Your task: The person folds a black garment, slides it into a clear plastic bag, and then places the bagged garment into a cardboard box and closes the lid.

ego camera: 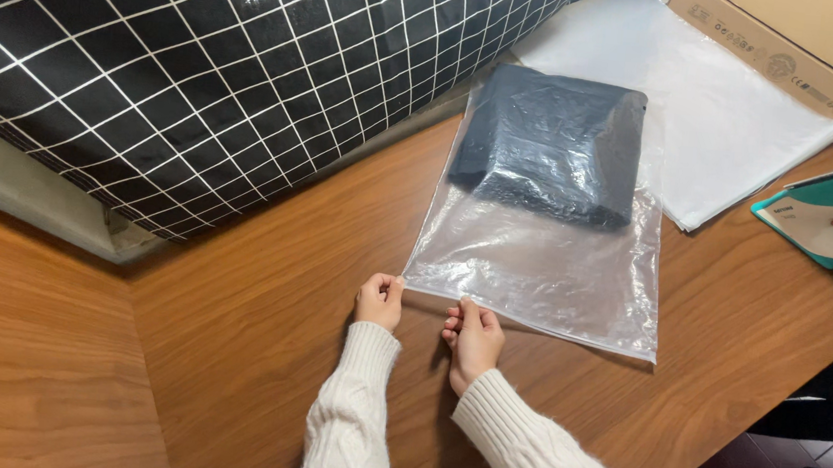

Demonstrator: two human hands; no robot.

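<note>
A clear plastic bag (544,265) lies flat on the wooden desk (256,341), stretching away from both hands toward 12 o'clock. Its near edge, a sealing strip, runs from the left hand (380,300) toward 4 o'clock. The left hand pinches the strip at the bag's near left corner, fingers curled tight on it. The right hand (473,338), just beside at 3 o'clock of the left, presses thumb and fingertips together on the same strip a little further along.

Inside the bag, at its far end, sits a folded black garment (550,140), a soft, roughly square bundle that shows dull through the glossy, wrinkled film. The near half of the bag is flat and see-through. Both sleeves (519,444) are cream cable knit, fuzzy.

At 1 o'clock of the bag a stack of flat white plastic sheets (738,122) lies partly under its far right corner. Beyond that, at 1 o'clock, stands a brown cardboard box (804,47). At 3 o'clock, near the desk's right edge, rests a teal and white iron (830,215). A large black fabric case with a white grid pattern (231,57) fills the 10 to 12 o'clock side, touching the bag's far left.

Bare wood lies open at 9 o'clock of the hands, and at 4 o'clock up to the desk's edge.
</note>
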